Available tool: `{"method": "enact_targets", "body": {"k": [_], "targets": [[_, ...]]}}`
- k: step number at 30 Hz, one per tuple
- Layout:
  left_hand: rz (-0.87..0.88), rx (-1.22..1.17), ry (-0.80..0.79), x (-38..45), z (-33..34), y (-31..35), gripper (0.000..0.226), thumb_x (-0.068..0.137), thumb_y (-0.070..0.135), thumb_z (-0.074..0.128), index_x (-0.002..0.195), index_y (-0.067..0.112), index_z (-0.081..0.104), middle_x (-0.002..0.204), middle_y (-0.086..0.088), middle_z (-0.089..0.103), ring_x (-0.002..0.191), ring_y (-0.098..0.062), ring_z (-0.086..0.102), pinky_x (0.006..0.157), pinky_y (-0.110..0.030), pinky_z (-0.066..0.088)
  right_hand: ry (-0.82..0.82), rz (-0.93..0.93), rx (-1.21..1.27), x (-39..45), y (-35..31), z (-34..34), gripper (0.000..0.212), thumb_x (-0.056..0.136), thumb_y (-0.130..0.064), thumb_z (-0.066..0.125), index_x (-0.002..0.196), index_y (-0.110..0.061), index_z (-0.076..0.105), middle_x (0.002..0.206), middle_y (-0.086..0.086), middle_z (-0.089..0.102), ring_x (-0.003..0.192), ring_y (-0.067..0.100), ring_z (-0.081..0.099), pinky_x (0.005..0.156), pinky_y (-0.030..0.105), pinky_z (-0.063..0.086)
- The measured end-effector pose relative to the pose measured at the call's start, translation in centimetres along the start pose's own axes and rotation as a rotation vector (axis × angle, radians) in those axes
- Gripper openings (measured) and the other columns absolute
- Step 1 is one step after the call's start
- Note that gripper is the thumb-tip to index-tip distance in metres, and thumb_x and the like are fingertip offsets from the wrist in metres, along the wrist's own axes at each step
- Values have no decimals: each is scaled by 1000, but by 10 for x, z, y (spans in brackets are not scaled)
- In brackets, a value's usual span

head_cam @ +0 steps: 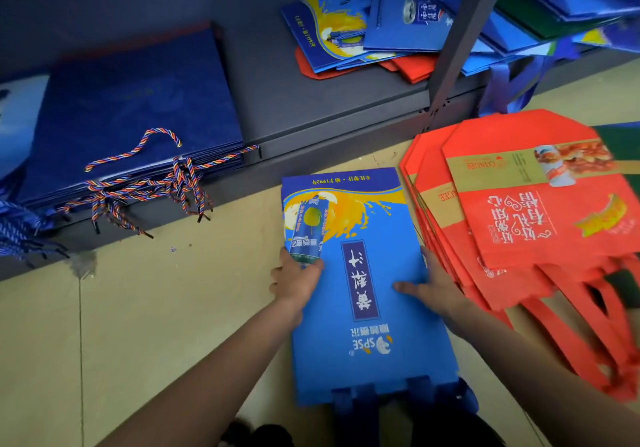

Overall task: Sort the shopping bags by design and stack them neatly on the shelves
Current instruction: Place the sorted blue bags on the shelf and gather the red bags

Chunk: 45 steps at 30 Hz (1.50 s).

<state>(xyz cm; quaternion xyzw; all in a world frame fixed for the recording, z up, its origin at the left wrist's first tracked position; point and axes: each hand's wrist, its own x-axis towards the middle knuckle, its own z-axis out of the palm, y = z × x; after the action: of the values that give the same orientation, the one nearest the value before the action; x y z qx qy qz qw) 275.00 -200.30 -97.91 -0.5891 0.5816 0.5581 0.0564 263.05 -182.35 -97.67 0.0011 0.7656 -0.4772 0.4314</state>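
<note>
While on floor, blue bag point(367, 290) | left hand point(294, 282) fingers curled on edge | right hand point(433, 287) likewise

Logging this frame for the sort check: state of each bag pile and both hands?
blue bag pile: flat on the floor, held at both side edges
left hand: grips the pile's left edge
right hand: grips the right edge, thumb on top
red bags: fanned on the floor, not squared
navy rope-handled bags: stacked on the shelf
mixed bags: loose, unsorted at the shelf's back
</note>
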Motion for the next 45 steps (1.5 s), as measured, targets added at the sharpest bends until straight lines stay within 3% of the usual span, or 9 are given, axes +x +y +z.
{"method": "enact_targets", "body": {"k": [4, 7, 11, 18, 22, 26, 30, 36, 45], "targets": [[105, 18, -45, -6, -2, -6, 58, 88, 23, 57, 140, 28, 32, 127, -7, 40, 115, -27, 45, 91, -35, 42, 93, -178, 123, -23, -4, -8, 60, 90, 16, 45, 140, -15, 36, 123, 5, 55, 88, 7, 58, 64, 16, 51], [160, -223, -190, -18, 0, 4, 50, 90, 9, 52, 134, 28, 38, 118, 2, 58, 100, -16, 60, 83, -31, 51, 144, -392, 69, -34, -28, -29, 67, 90, 18, 42, 133, -33, 40, 117, -9, 54, 91, -11, 57, 70, 2, 45], [321, -271, -234, -40, 11, 36, 52, 91, 2, 48, 135, 27, 36, 118, 6, 59, 97, -9, 61, 79, -25, 52, 227, -538, -72, -40, -64, -60, 89, 89, 15, 46, 102, -73, 46, 110, -20, 56, 102, 6, 56, 82, 13, 47], [682, 81, -23, -32, -35, 127, 73, 94, 10, 50, 152, 22, 7, 141, -3, 45, 122, -23, 50, 102, -34, 40, 281, -573, 133, -15, -133, -56, 57, 90, 12, 47, 133, -24, 47, 95, -6, 61, 65, -5, 62, 60, 14, 52], [820, 153, 241, -13, -91, 184, 65, 92, 16, 50, 150, 20, 21, 125, -14, 52, 107, -27, 55, 92, -35, 45, 134, -616, 88, 28, -209, -16, 47, 88, 14, 45, 123, -17, 52, 77, -18, 66, 58, -7, 61, 58, 17, 51], [619, -136, 289, 30, -156, 220, 70, 92, 5, 53, 151, 16, 17, 133, -11, 53, 111, -26, 58, 95, -43, 47, -109, -585, 83, 61, -276, 31, 30, 92, 6, 48, 121, -2, 49, 92, 3, 62, 64, 4, 63, 58, 16, 51], [425, 484, 463, 66, -198, 227, 80, 89, 19, 60, 152, 23, 11, 145, -24, 34, 128, -41, 42, 104, -48, 37, -181, -479, -339, 92, -279, 68, 45, 89, 2, 57, 132, 4, 44, 116, 9, 53, 99, 20, 52, 55, 10, 44], [444, 1184, 184, 79, -144, 265, 78, 83, 63, 54, 147, 43, 16, 159, -2, 0, 143, -38, -11, 106, -70, 2, 65, -649, -978, 134, -289, 26, 36, 88, -17, 62, 123, -8, 58, 124, 14, 57, 115, 28, 52, 95, 27, 34], [398, 1452, -82, 106, -129, 277, 91, 85, 57, 57, 152, 21, 7, 156, -13, 12, 145, -30, 7, 114, -47, 22, 337, -761, -1737, 179, -313, 12, 59, 91, -16, 52, 143, -15, 25, 143, 7, 28, 132, 27, 26, 102, 36, 28]]}}
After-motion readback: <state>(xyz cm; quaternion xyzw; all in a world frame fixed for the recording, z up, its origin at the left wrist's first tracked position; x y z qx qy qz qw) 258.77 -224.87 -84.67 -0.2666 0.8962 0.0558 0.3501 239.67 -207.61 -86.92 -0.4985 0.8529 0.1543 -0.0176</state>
